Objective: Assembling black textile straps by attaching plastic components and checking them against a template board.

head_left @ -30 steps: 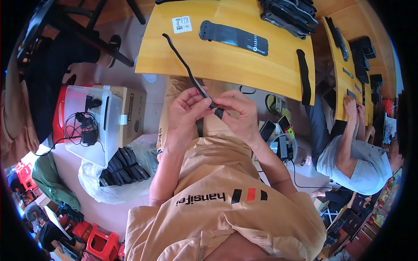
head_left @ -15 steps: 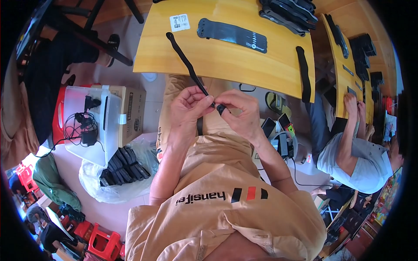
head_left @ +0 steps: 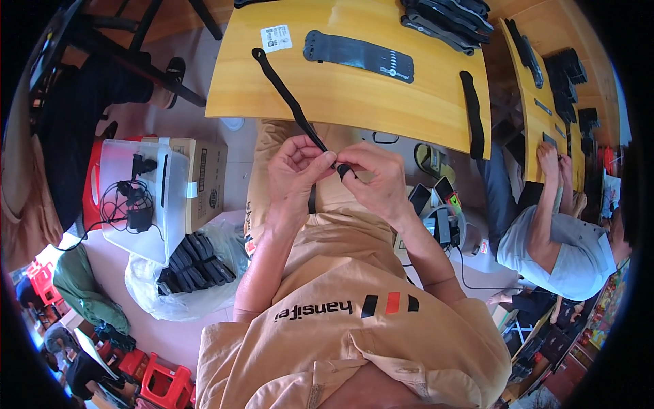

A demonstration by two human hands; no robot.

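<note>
A narrow black strap [head_left: 285,95] runs from above the yellow table down to my two hands, just off the table's near edge. My left hand [head_left: 294,170] pinches it between thumb and fingers. Close beside it, my right hand [head_left: 375,176] is closed on the strap's lower end, which curls into a small loop at the fingertips. What lies between the two pinches is small and partly covered by my fingers. On the table in front lies a wide black band [head_left: 357,57] with a row of slots, next to a white label [head_left: 276,39].
The yellow table [head_left: 238,92] also bears another black strap [head_left: 471,116] and a pile of black bands [head_left: 446,26]. At the left are a clear plastic bin [head_left: 174,204] with cables and a bag of black parts [head_left: 197,262]. A co-worker [head_left: 555,252] sits at the right.
My hands stay almost in place, with the right fingers shifting slightly at the strap's end. The view has moved a little, so the table appears slightly further left.
</note>
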